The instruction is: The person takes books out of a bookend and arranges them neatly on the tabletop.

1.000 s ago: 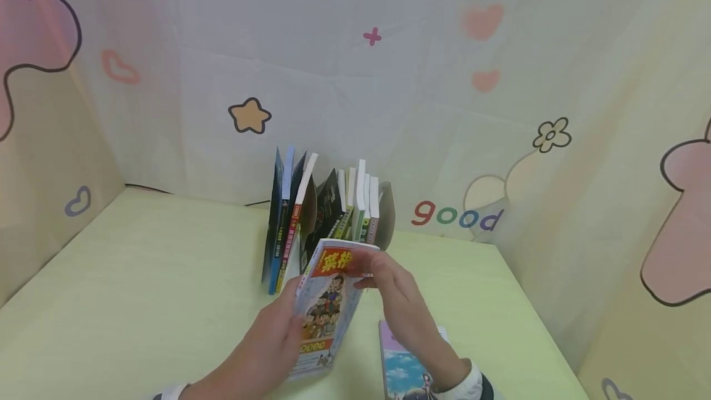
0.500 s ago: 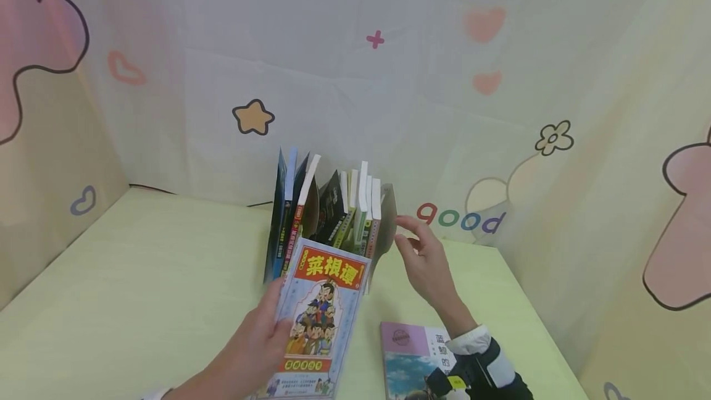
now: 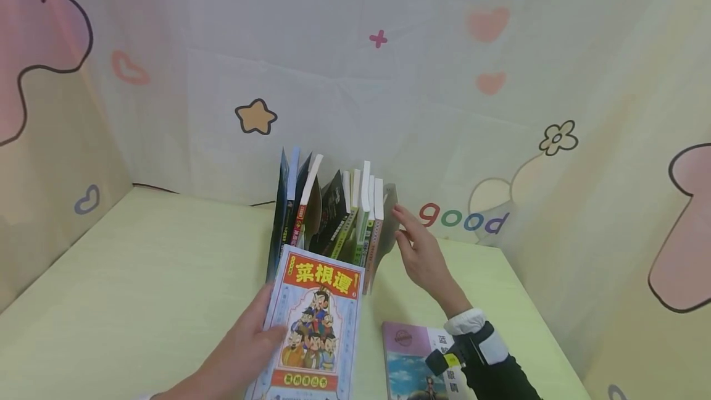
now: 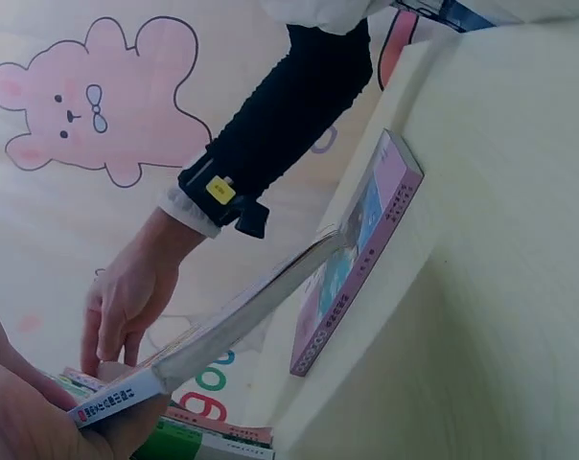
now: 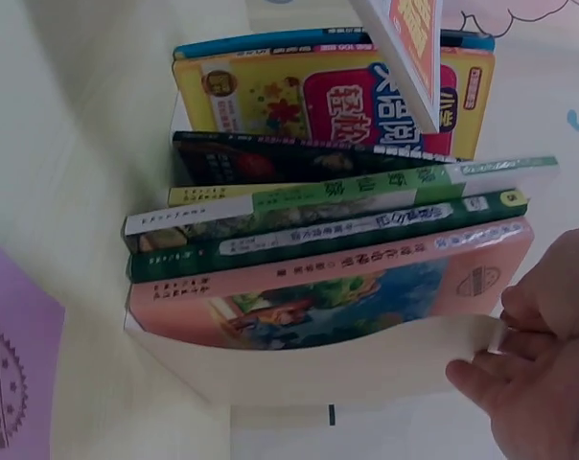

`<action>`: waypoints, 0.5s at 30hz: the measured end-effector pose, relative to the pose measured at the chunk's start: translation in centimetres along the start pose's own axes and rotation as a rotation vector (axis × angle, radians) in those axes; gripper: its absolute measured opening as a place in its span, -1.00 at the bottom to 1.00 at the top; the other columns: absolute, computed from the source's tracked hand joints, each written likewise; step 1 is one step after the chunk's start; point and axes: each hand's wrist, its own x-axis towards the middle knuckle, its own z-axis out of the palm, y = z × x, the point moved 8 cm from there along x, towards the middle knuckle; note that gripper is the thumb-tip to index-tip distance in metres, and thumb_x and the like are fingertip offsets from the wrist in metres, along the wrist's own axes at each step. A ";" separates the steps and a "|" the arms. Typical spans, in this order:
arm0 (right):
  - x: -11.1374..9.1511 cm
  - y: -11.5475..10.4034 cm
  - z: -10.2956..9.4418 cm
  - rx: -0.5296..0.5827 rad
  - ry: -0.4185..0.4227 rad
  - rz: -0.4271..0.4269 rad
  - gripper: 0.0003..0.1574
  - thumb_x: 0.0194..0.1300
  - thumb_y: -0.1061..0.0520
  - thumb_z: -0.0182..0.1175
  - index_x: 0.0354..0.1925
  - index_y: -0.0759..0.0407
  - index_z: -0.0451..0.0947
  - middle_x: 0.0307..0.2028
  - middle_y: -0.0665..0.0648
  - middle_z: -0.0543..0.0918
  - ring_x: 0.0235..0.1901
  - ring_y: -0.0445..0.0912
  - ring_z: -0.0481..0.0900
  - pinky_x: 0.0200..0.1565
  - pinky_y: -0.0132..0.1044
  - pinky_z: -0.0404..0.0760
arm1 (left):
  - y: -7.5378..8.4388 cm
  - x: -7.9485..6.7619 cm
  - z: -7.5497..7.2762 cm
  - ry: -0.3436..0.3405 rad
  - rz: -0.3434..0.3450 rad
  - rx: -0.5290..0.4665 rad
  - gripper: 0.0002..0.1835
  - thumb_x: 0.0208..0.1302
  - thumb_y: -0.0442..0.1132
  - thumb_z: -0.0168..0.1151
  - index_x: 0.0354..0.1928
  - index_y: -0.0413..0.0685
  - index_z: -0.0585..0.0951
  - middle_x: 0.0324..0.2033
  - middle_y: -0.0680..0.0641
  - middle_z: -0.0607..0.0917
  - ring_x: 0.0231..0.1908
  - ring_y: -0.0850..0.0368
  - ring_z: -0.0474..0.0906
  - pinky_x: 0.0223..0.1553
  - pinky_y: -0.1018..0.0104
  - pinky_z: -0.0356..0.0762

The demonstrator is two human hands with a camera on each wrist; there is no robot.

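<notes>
My left hand (image 3: 236,347) grips a light-blue comic book (image 3: 344,338) by its left edge, thumb on the cover. The cover shows a red title band and cartoon figures, and the book tilts in front of the row of books. My right hand (image 3: 426,261) is at the row's right end, holding the upper edge of a pale, curved end panel (image 3: 387,233). In the right wrist view, fingertips lie on both sides of this panel (image 5: 366,364), beside a pink book (image 5: 366,287). Upright books (image 5: 337,196) fill the row, their lower parts partly hidden by the comic book.
A book with a purple and blue cover (image 3: 402,357) lies flat on the pale green table (image 3: 183,283) at the front right, partly under my right forearm. A patterned cloth wall (image 3: 333,79) stands behind and at both sides.
My right hand has let go of the comic book and moved right to the end panel. The left hand has turned the comic book's cover toward the camera and lowered it slightly leftward.
</notes>
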 end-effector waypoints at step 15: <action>0.2 1.6 -0.3 -0.019 -0.006 -0.014 -0.47 0.32 0.37 0.10 0.26 0.40 0.41 0.34 0.18 0.35 0.26 0.05 0.39 0.08 -0.25 0.48 | -2.8 1.6 2.8 -0.055 -0.185 -0.075 -0.25 0.41 -0.31 -0.04 0.49 -0.11 -0.16 0.02 -0.15 0.55 -0.24 -0.01 0.65 -0.22 0.10 0.63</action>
